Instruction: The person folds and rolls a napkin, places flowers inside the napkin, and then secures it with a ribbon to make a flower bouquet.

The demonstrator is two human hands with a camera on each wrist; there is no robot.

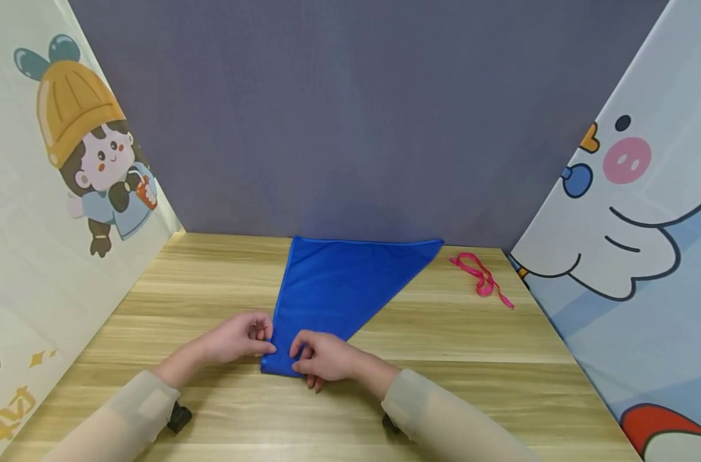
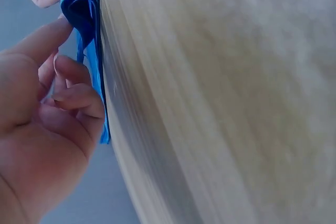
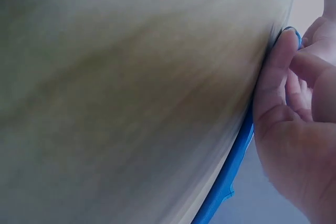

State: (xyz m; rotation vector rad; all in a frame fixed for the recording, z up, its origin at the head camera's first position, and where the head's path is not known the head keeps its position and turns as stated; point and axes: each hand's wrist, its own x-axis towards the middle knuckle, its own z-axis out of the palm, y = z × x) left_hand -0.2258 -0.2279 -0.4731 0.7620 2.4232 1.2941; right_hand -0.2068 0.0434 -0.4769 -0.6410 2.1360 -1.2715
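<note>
A blue cloth (image 1: pixel 327 282) lies folded on the wooden table, tapering to its far right corner; its near end is doubled over into a narrow strip. At the left end of this strip, my left hand (image 1: pixel 243 337) touches the cloth with its thumb while the other fingers bend loosely. The left wrist view shows the looped end of the cloth (image 2: pixel 81 3) beside that thumb. My right hand (image 1: pixel 327 356) rests at the near edge, fingers bent. In the right wrist view a bit of blue shows at a fingertip; whether it is pinched there is hidden.
To the right of the cloth lies a loosely coiled pink ribbon (image 1: pixel 480 279) on the table (image 1: pixel 471 385). A grey panel (image 1: pixel 350 115) stands behind the table, with printed panels on the left (image 1: pixel 15 160) and right (image 1: pixel 592 244).
</note>
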